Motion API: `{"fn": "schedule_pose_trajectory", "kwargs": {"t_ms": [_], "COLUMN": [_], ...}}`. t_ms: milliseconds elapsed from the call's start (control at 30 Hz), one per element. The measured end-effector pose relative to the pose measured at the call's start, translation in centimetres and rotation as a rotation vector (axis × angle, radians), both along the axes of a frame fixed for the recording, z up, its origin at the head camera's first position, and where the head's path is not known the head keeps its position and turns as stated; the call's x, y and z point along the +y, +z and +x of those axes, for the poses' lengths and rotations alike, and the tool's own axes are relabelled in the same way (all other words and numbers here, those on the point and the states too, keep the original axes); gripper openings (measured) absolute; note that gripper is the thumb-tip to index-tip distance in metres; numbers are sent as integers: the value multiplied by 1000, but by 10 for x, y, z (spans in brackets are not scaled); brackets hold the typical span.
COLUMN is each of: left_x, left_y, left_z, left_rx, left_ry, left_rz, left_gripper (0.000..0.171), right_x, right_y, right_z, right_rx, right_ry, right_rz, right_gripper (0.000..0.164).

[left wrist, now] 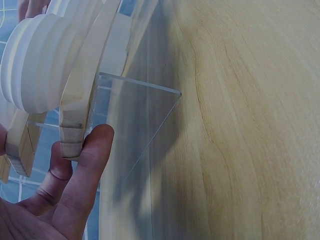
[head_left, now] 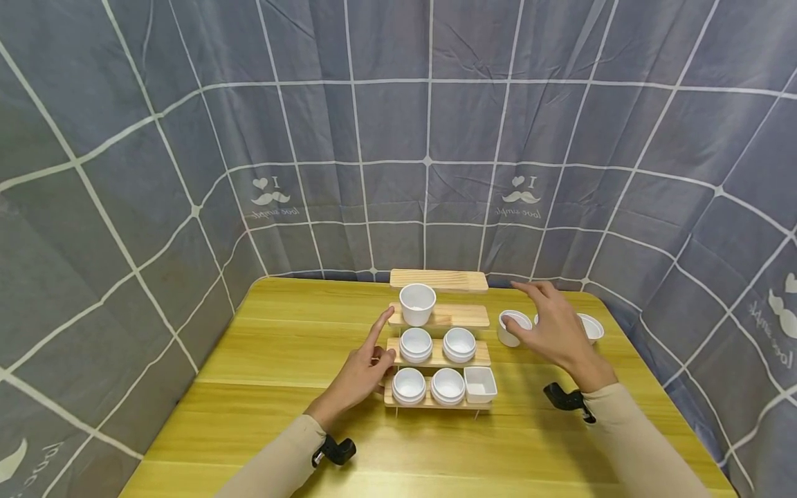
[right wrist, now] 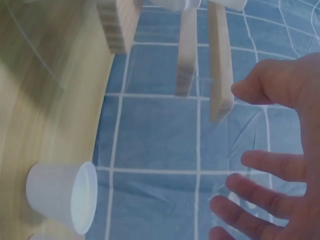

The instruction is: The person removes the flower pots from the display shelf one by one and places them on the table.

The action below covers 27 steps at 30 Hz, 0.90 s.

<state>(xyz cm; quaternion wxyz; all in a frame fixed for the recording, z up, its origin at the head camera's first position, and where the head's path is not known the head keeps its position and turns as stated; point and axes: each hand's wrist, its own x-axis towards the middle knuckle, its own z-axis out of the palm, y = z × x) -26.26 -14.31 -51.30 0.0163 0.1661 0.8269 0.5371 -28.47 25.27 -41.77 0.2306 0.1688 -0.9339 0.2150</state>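
A tiered display stand with wooden shelves (head_left: 457, 316) stands on the table. My left hand (head_left: 361, 373) holds its left side; in the left wrist view two fingertips (left wrist: 100, 142) bracket the end of a wooden shelf (left wrist: 72, 130). On the lowest tier sit two round white cups (head_left: 409, 386) and a square white cup (head_left: 480, 384). Two more round cups (head_left: 459, 344) occupy the tier above, and a taller white cup (head_left: 417, 304) stands higher up at the left. My right hand (head_left: 553, 328), fingers spread and holding nothing, hovers beside a white cup (head_left: 509, 337) to the stand's right.
Behind my right hand, a further white container (head_left: 591, 327) is partly hidden. The highest shelf (head_left: 438, 279) lies at the back of the stand. A grey gridded curtain (head_left: 398, 124) encloses the yellow wooden table (head_left: 299, 311) at the back and sides.
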Motion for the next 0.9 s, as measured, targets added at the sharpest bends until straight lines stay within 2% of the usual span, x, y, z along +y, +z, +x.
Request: {"fn": "schedule_pose_trajectory", "kwargs": {"t_ms": [467, 633, 900], "left_x": [-1, 0, -1], "left_y": [-3, -4, -4], "left_z": [-1, -2, -2], "left_rx": [22, 24, 27], "left_ry": [-3, -1, -3], "left_rz": [-9, -7, -14], "left_gripper": [83, 83, 83], "right_x": [-29, -40, -58], "right_y": [7, 11, 15], "right_z": [1, 1, 1], "right_rx": [26, 9, 3], "right_ry": [63, 83, 136], "right_rz": [-12, -17, -19], "right_gripper": [71, 71, 79]}}
